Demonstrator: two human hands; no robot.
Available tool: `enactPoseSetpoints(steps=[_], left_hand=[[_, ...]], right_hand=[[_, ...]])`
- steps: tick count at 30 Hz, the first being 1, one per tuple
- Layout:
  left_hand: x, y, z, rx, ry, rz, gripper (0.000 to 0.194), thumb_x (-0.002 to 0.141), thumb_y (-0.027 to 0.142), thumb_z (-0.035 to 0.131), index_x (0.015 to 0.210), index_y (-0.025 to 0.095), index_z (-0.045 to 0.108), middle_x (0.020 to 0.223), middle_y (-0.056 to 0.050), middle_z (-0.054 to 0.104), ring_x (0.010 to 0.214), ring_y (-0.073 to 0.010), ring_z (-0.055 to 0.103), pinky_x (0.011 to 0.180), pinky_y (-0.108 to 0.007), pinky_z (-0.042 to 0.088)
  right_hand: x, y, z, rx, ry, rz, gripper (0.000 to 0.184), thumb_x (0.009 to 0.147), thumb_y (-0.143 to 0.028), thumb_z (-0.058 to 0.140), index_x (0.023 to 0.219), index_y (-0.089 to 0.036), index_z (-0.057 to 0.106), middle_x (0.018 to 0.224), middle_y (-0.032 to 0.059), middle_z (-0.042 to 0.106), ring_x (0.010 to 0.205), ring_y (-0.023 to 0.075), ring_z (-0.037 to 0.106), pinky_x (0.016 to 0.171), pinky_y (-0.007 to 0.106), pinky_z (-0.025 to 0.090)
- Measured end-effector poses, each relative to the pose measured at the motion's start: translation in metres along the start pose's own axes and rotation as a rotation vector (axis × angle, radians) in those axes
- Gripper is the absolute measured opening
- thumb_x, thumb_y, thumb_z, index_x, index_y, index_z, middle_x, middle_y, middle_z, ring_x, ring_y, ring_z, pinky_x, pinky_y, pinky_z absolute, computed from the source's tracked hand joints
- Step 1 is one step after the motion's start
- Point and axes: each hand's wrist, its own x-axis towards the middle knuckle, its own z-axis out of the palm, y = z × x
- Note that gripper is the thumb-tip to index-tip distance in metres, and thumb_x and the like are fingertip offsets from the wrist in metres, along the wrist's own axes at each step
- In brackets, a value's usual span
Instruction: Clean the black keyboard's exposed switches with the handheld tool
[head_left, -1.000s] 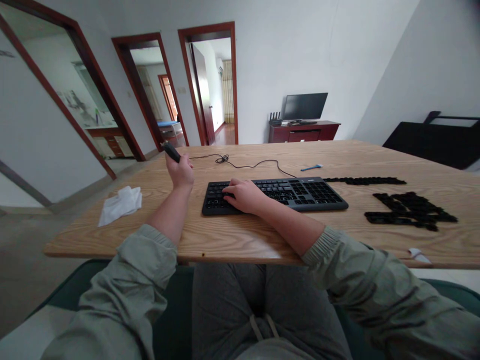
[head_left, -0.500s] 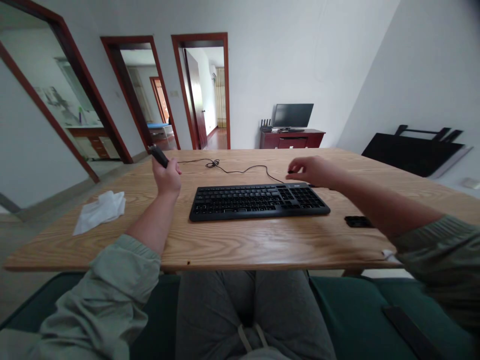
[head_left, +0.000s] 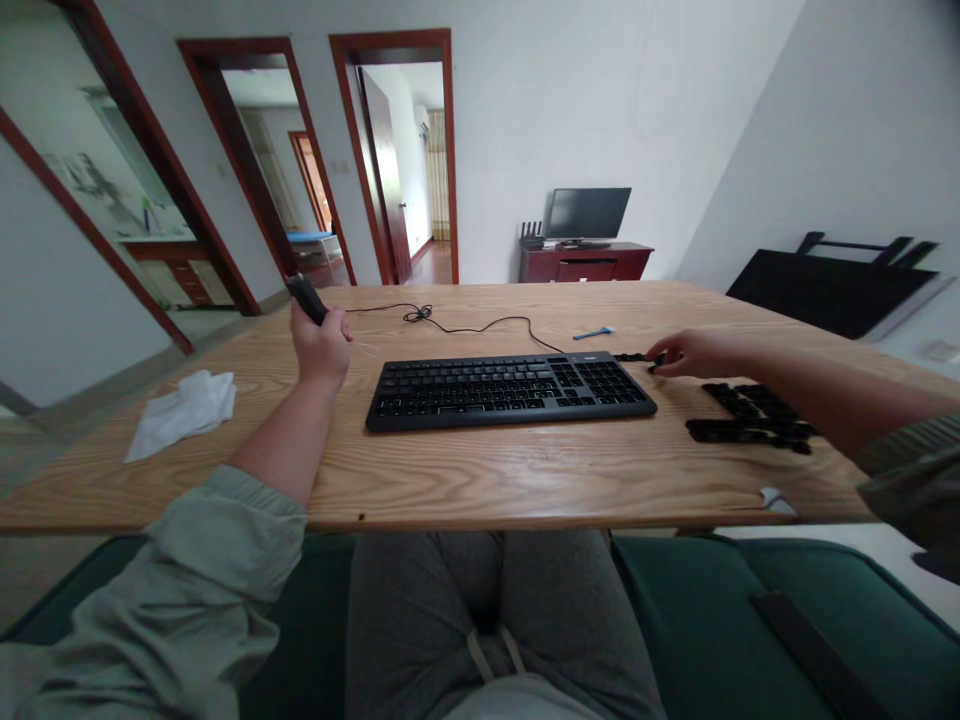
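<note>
**A:** Hands?

**B:** Left hand [head_left: 322,345] raised at the table's left, clamped around a black handheld piece [head_left: 305,298] (too blurred to name). Right hand [head_left: 701,353] reaches past the right end of the black keyboard [head_left: 510,392]. Fingertips [head_left: 660,360] drawn together at a short row of black keycaps [head_left: 634,357]. Can't tell if one is gripped.

**A:** Rest of the keycaps?

**B:** Loose heap of black keycaps [head_left: 750,425] right of the keyboard, under the right forearm, not touching the keyboard.

**A:** Cable?

**B:** Thin black cable [head_left: 480,325] runs along the far side of the wooden table [head_left: 480,490], from just beside the left hand to the keyboard's far edge (small coil partway).

**A:** Anything else on top?

**B:** White tissue [head_left: 180,413] at left. Blue plastic tool [head_left: 594,332] beyond the keyboard. White scrap [head_left: 776,500] on the near edge, right.
</note>
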Motion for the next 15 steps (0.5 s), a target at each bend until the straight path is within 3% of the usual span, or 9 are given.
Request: enactPoseSetpoints(steps=[3, 10, 15], left_hand=[[0.000, 0.001, 0.000, 0.014, 0.018, 0.018, 0.021, 0.080, 0.007, 0.050, 0.084, 0.022, 0.036, 0.054, 0.011, 0.038, 0.044, -0.0068, 0.039, 0.049, -0.023, 0.034], [0.002, -0.003, -0.004, 0.027, 0.000, 0.050, 0.022, 0.084, 0.007, 0.051, 0.086, 0.022, 0.035, 0.055, 0.011, 0.038, 0.046, -0.0066, 0.040, 0.053, -0.025, 0.032], [0.004, -0.007, -0.005, -0.009, 0.008, 0.082, 0.023, 0.083, 0.007, 0.053, 0.087, 0.022, 0.036, 0.055, 0.012, 0.040, 0.045, -0.0062, 0.040, 0.051, -0.025, 0.032]], right_hand=[[0.005, 0.000, -0.001, -0.082, -0.137, -0.048, 0.021, 0.083, -0.020, 0.070, 0.100, -0.011, 0.078, 0.090, 0.0166, 0.073, 0.065, 0.0145, 0.055, 0.066, 0.030, 0.039], [0.018, 0.005, 0.005, -0.097, -0.073, -0.074, 0.012, 0.082, -0.017, 0.069, 0.087, -0.012, 0.079, 0.086, 0.0149, 0.072, 0.066, 0.0135, 0.054, 0.068, 0.031, 0.036], [0.014, 0.000, -0.006, -0.109, 0.024, -0.045, 0.025, 0.085, -0.027, 0.067, 0.099, -0.009, 0.077, 0.083, 0.0147, 0.069, 0.061, 0.0114, 0.050, 0.066, 0.033, 0.034]])
